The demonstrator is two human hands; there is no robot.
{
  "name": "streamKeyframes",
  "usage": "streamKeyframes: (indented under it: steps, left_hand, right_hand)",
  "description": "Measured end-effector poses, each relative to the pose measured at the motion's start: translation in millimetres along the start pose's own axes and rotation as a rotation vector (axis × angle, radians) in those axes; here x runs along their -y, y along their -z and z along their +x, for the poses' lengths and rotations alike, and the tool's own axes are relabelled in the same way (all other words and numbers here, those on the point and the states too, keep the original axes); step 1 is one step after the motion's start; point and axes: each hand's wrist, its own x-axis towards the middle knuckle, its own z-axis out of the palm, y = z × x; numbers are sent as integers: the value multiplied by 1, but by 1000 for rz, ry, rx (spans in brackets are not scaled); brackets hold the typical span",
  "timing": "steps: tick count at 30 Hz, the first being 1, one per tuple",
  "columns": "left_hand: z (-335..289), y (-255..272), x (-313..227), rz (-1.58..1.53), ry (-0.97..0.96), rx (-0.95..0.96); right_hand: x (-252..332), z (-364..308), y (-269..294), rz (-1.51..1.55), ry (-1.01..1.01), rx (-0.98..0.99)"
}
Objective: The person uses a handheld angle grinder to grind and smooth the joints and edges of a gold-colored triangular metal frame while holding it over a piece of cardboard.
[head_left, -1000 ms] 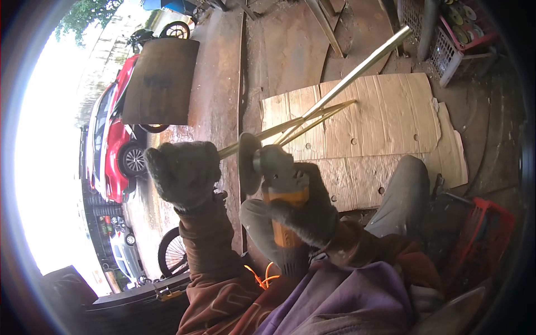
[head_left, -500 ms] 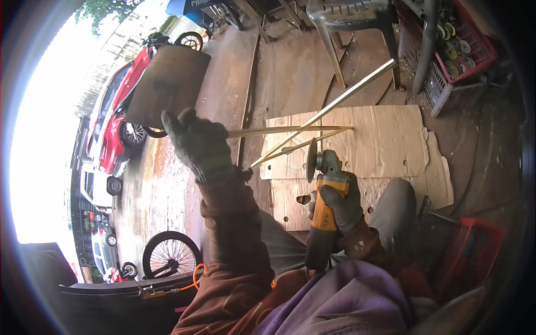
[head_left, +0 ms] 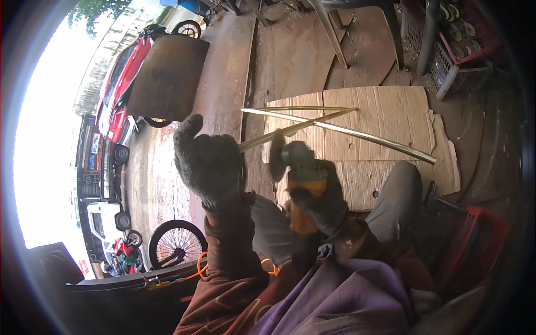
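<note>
My left hand [head_left: 207, 162], in a dark grey work glove, grips one end of a gold-coloured metal frame [head_left: 379, 139] of narrow bars. Its thumb points up. The bars cross and meet at a sharp corner, reaching rightward over a flattened cardboard sheet [head_left: 391, 111]. In my gloved right hand [head_left: 328, 204] is a yellow and black angle grinder [head_left: 306, 190], held upright by its body. The grinder's disc [head_left: 277, 156] stands just below the bar near my left hand; I cannot tell whether it touches. Motion blurs the grinder and the right hand slightly.
A red crate of grinding discs [head_left: 460, 33] stands at the far right, beside a chair's legs [head_left: 399, 44]. Another red crate [head_left: 474, 240] is near my right knee. A brown metal sheet [head_left: 167, 78], a spoked wheel [head_left: 177, 245] and an orange hose [head_left: 202, 265] lie to the left.
The metal frame has turned in my left hand, so its long bar now slopes down to the right instead of up. The grinder has shifted left, closer to my left hand.
</note>
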Motion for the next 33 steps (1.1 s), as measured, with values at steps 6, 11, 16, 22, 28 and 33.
streamKeyframes:
  steps: [6, 11, 16, 22, 28, 33]
  left_hand:
    - [4, 3, 10, -648, 213, -35]
    - [-5, 9, 14, -457, 193, -27]
    - [-4, 8, 4, -589, 192, 67]
    - [-3, 17, 2, -734, 301, 172]
    - [-1, 7, 4, -733, 223, 229]
    - [9, 9, 26, -873, 226, 264]
  right_hand:
    - [-4, 10, 13, -84, -35, -80]
    - [6, -1, -11, -204, 171, 15]
    - [-28, 24, 49, -134, -129, -193]
    - [-8, -4, 5, -247, 228, 23]
    - [-11, 14, 44, 17, -144, -70]
    - [14, -1, 17, 24, -81, -48]
